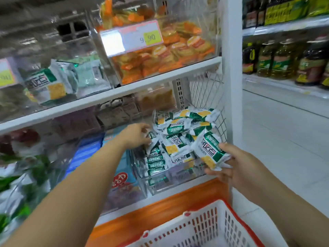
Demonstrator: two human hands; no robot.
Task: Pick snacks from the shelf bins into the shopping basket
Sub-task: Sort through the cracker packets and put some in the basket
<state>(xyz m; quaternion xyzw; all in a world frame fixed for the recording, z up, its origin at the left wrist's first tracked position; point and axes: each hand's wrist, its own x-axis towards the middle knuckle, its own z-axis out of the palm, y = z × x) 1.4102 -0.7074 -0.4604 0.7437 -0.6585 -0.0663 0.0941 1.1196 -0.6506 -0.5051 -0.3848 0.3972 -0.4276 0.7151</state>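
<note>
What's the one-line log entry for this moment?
right hand: holds snack packet | left hand: touching packets in bin | basket: below hands

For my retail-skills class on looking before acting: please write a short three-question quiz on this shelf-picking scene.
1. True or false: the right hand holds a green-and-white snack packet.
2. Multiple choice: the left hand reaches toward A) the orange packets on the upper shelf, B) the pile of green-and-white packets in the clear bin, C) the oil bottles.
3. Short answer: what sits at the bottom of the view, below both hands?
Key: 1 true; 2 B; 3 a white shopping basket with a red rim.
</note>
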